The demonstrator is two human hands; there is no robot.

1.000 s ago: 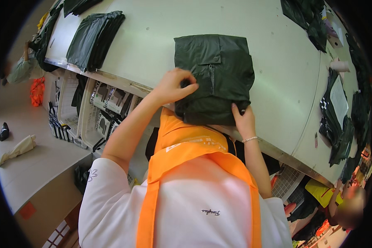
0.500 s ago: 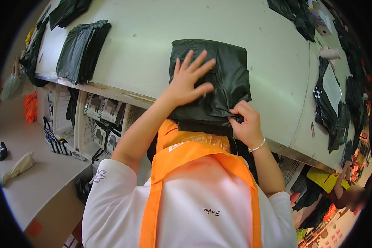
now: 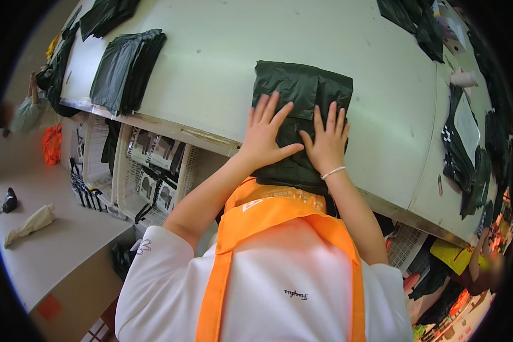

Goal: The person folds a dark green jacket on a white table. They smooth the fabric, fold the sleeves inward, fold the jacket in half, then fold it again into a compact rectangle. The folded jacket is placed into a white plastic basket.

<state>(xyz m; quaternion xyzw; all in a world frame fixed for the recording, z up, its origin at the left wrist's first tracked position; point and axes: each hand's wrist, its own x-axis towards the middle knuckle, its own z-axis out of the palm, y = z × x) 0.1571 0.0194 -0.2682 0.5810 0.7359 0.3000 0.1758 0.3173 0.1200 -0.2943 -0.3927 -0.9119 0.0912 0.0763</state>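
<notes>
A folded piece of dark green, slightly shiny cloth (image 3: 302, 80) lies in front of me at the table's near edge, its lower end by my orange apron (image 3: 279, 214). Both my hands rest flat on it, side by side. My left hand (image 3: 268, 134) has its fingers spread over the left part, thumb pointing to the middle. On the right part, my right hand (image 3: 328, 142) lies open too, wearing a beaded bracelet, fingers pointing away from me. A crease runs across the cloth under the fingertips. Whether more layers lie beneath cannot be made out.
A stack of folded dark green cloth (image 3: 128, 71) sits on the pale table (image 3: 211, 85) at the left. Dark cloth pieces (image 3: 459, 142) and a white thread cone (image 3: 464, 78) lie at the right. White baskets (image 3: 122, 165) hold packages under the edge. Other people are at both sides.
My right hand has let go of the cloth's near right corner, moved up and opened flat on it. My left hand has slid slightly nearer. The cloth now lies smoother and narrower.
</notes>
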